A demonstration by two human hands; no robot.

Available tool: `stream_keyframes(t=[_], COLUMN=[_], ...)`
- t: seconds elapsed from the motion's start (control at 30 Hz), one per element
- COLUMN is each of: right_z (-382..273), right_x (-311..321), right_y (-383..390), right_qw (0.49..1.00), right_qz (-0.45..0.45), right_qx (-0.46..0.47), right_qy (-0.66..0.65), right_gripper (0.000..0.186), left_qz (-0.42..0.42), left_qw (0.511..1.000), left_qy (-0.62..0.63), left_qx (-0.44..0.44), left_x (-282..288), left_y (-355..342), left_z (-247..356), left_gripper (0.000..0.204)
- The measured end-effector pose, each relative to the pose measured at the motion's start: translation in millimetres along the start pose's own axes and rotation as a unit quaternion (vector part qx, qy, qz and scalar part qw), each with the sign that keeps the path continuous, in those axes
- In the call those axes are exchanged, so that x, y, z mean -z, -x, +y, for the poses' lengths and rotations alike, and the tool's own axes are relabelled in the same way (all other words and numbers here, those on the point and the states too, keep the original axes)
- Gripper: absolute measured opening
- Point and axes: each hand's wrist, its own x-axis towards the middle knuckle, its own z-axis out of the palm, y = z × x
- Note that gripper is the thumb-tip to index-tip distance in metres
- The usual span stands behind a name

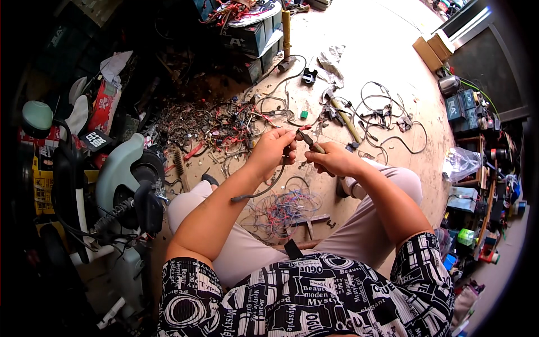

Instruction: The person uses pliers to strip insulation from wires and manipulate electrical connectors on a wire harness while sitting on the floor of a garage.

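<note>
My left hand is closed in a pinch on a dark cable, in front of me above the floor. The cable's lower length hangs below that hand and curves over to my left forearm, ending in a thicker black tip. In my right hand is a pair of pliers, fingers wrapped round the handles. Their dark jaws point up and left, at the fingertips of my left hand. Whether the jaws touch the cable is too small to tell.
A heap of wire scraps spreads ahead on the left. A hammer and looped black cables lie ahead right. Thin coloured wires lie between my legs. A scooter stands left, cluttered shelves right, stacked boxes farther off.
</note>
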Motion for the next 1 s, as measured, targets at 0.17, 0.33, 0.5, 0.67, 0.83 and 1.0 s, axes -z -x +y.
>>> stream_keyframes(t=[0.17,0.33,0.5,0.67,0.83,1.0], right_z=[2.6,-3.6,-1.0,-2.7,2.9,-2.2], right_x=[-0.2,0.2,1.0,3.6,3.0,0.9], right_y=[-1.3,3.3,3.8,3.4,0.3,4.1], right_qw=[1.0,1.0,1.0,1.0,1.0,1.0], right_qz=[0.004,0.003,0.003,-0.001,0.0,0.013], right_qx=[0.003,-0.008,-0.018,-0.023,-0.009,-0.005], right_qy=[0.002,0.0,-0.01,-0.002,0.004,-0.012], right_gripper=[0.042,0.039,0.037,0.033,0.032,0.035], left_qz=[-0.004,-0.014,-0.021,-0.033,-0.039,-0.045], left_qw=[0.999,0.999,0.999,0.997,0.995,0.995], left_qy=[0.027,0.024,0.027,0.061,0.075,0.079], left_qx=[0.021,0.031,0.035,0.039,0.05,0.052], left_x=[0.4,1.2,-1.2,-0.9,1.5,1.8], left_y=[0.2,-0.5,-1.4,-2.7,-2.8,-5.1], left_z=[0.8,2.0,0.3,0.0,0.2,-3.0], left_gripper=[0.017,0.017,0.017,0.017,0.018,0.017])
